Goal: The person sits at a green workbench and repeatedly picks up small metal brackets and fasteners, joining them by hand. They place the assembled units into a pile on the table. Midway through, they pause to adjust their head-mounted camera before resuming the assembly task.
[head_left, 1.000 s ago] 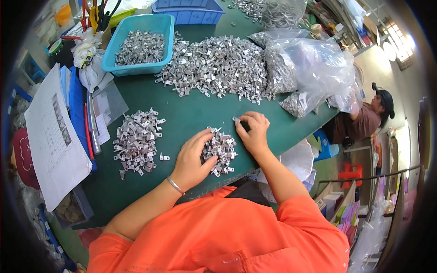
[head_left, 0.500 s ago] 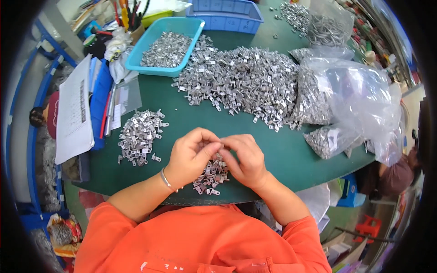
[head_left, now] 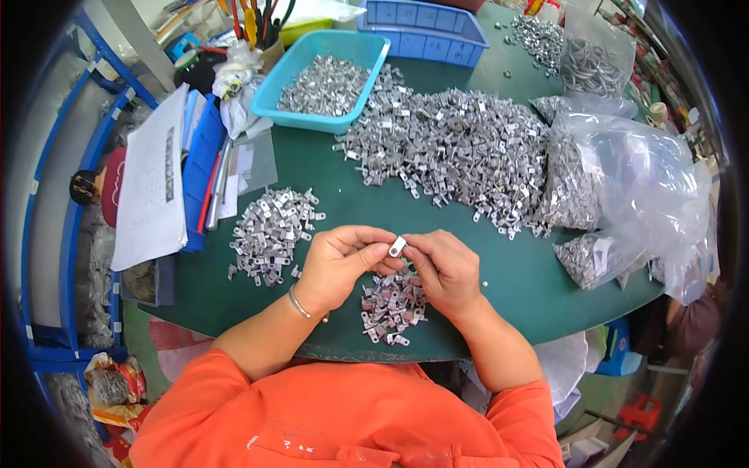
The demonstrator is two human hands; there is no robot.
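Between my fingertips is a small silver metal bracket [head_left: 398, 246] with a round hole, its flat face turned up. My left hand [head_left: 340, 261], with a bangle at the wrist, pinches it from the left. My right hand [head_left: 448, 270] grips its other side with thumb and fingers. Just below my hands lies a small pile of brackets [head_left: 392, 310] near the table's front edge. Another pile of brackets [head_left: 273, 234] sits to the left of my left hand. Farther off, a large heap of similar brackets [head_left: 460, 152] spreads across the green table [head_left: 530, 288].
A turquoise tray [head_left: 269, 90] of small metal parts stands at the far left, beside a blue bin [head_left: 437, 35]. Clear plastic bags [head_left: 640, 171] of parts lie at the right. Papers [head_left: 152, 179] and a blue folder [head_left: 204, 168] are at the left edge. Blue shelving [head_left: 47, 257] stands beyond.
The bracket, hidden by my fingers before, now shows between them. My hands have parted slightly. The whole scene has shifted a little to the right in the picture.
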